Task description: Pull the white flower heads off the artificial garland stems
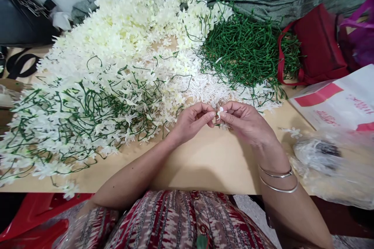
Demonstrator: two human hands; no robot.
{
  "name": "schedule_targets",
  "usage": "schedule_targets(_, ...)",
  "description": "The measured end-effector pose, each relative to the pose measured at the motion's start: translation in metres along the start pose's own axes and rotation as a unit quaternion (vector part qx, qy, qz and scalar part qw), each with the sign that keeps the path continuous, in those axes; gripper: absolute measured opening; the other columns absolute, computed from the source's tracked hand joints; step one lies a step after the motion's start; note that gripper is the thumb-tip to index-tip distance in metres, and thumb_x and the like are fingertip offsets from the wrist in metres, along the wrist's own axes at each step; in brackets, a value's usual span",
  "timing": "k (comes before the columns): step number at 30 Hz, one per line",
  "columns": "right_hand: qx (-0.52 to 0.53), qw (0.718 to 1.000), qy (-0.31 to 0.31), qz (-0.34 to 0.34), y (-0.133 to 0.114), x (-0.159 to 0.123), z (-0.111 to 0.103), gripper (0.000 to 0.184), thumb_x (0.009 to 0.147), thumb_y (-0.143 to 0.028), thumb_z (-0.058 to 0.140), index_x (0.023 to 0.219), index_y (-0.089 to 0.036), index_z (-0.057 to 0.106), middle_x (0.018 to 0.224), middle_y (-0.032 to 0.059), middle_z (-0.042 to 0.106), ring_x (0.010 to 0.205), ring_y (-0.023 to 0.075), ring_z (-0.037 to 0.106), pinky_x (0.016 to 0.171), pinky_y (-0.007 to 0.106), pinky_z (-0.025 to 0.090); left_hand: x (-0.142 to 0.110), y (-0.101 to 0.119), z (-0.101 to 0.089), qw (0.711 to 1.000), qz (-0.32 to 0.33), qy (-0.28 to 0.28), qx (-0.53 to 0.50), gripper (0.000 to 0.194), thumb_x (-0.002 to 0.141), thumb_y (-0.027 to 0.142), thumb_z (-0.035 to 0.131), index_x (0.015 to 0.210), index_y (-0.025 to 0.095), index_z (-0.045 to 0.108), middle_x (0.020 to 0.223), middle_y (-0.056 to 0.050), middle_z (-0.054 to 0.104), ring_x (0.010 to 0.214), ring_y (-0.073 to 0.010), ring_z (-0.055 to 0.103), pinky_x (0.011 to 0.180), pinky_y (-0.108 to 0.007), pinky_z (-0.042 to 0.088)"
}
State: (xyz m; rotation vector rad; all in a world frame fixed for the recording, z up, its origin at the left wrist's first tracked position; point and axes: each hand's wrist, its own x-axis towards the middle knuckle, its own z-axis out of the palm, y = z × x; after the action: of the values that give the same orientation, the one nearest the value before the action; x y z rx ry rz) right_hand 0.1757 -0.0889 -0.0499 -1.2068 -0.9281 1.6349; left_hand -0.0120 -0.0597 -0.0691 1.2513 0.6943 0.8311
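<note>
My right hand (251,125) pinches a small white artificial flower (221,111) between thumb and forefinger, just above the table's near side. Close against it, my left hand (193,121) is closed in a pinch, its fingertips almost touching the flower. What lies between those left fingertips is too small to make out. Right behind both hands spreads a heap of thin white flower parts (209,87). Finished-looking white flowers on green stems (96,105) are piled to the left, and a tangle of bare green plastic stems (242,48) lies beyond, to the right.
Loose white blossoms (128,27) are heaped at the back by the tiled wall. On the right are a red bag (320,42), a white and pink paper bag (336,97) and clear plastic wrapping (344,171). A black bag (25,17) stands far left.
</note>
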Motion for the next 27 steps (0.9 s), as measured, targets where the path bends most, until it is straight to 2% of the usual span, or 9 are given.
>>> schedule_targets(7,0.015,1.0,-0.022,0.012,-0.001,0.001,0.0,0.033,0.065,-0.05,0.095,0.072,-0.026,0.073,0.068,-0.002,0.073,0.066,0.0152,0.066,0.072,0.033,0.055,-0.001,-0.007,0.002,1.0,-0.019,0.003,-0.021,0.045,0.088,0.059,0.075,0.091,0.016,0.062,0.082,-0.003,0.073,0.073,-0.012,0.071,0.076,-0.027,0.058)
schedule_targets(15,-0.038,0.999,0.006,-0.038,0.007,0.007,0.001,0.035,0.065,-0.054,0.094,0.073,-0.027,0.072,0.069,-0.0021,0.069,0.065,0.015,0.062,0.067,0.032,0.053,-0.001,-0.016,0.005,0.999,-0.013,0.039,-0.011,0.051,0.086,0.065,0.074,0.092,0.016,0.062,0.083,-0.003,0.072,0.072,-0.0121,0.072,0.072,-0.026,0.058)
schedule_targets(20,-0.034,0.998,0.016,-0.042,0.007,0.008,-0.001,0.034,0.064,-0.051,0.096,0.072,-0.027,0.073,0.069,-0.003,0.068,0.064,0.0137,0.06,0.064,0.03,0.051,-0.001,-0.013,0.006,0.999,-0.008,0.037,-0.009,0.046,0.089,0.06,0.074,0.092,0.015,0.063,0.083,-0.002,0.072,0.074,-0.0123,0.072,0.076,-0.027,0.059)
schedule_targets(24,0.008,0.999,-0.001,-0.036,0.004,0.007,-0.004,0.035,0.064,-0.049,0.096,0.073,-0.027,0.072,0.068,-0.0032,0.068,0.064,0.0138,0.063,0.067,0.032,0.055,-0.003,-0.012,0.009,0.999,0.034,0.026,0.01,0.042,0.093,0.056,0.07,0.103,0.016,0.064,0.093,-0.005,0.073,0.083,-0.0142,0.073,0.081,-0.029,0.059)
schedule_targets(27,0.02,0.999,-0.01,-0.025,0.002,0.006,-0.007,0.034,0.064,-0.049,0.096,0.073,-0.027,0.071,0.066,-0.0029,0.068,0.063,0.0144,0.064,0.069,0.033,0.056,-0.004,-0.011,0.008,0.994,0.078,0.019,0.078,0.036,0.1,0.051,0.063,0.112,0.017,0.064,0.102,-0.008,0.075,0.087,-0.0166,0.074,0.082,-0.031,0.059)
